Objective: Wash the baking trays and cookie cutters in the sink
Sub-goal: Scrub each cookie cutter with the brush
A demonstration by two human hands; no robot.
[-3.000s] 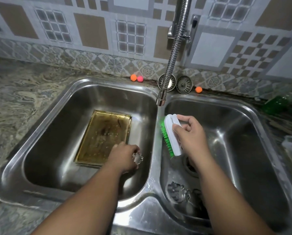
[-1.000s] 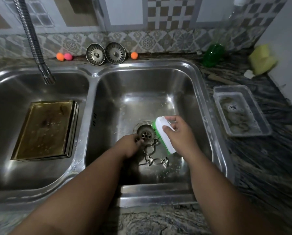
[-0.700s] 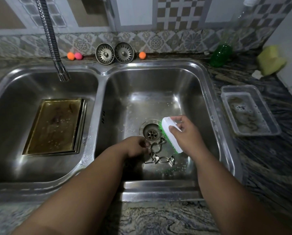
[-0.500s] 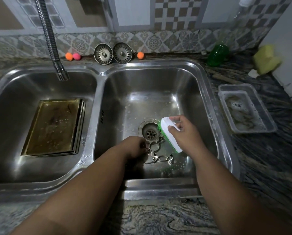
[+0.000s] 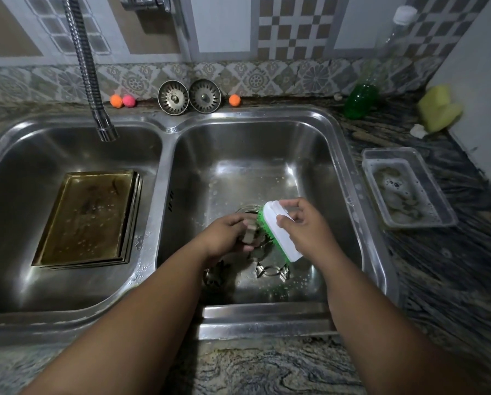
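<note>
My left hand (image 5: 224,238) grips a small metal cookie cutter (image 5: 250,233) above the floor of the right sink basin (image 5: 338,172). My right hand (image 5: 304,226) holds a white scrub brush (image 5: 281,232), its green bristles pressed against that cutter. Two more cookie cutters lie on the basin floor: a candy-shaped one (image 5: 271,271) and another (image 5: 214,276) partly hidden under my left forearm. A stack of stained golden baking trays (image 5: 90,218) lies flat in the left basin (image 5: 16,155).
The flexible tap spout (image 5: 104,129) hangs over the left basin. Two metal strainers (image 5: 188,96) and small coloured balls (image 5: 122,100) line the back ledge. To the right, the counter holds a green bottle (image 5: 361,101), a yellow sponge (image 5: 438,112) and a clear plastic container (image 5: 404,186).
My left hand carried a cutter from the left basin to the right one, dipped among the cutters by the drain, and has now raised one against the brush. The brush came down with it.
</note>
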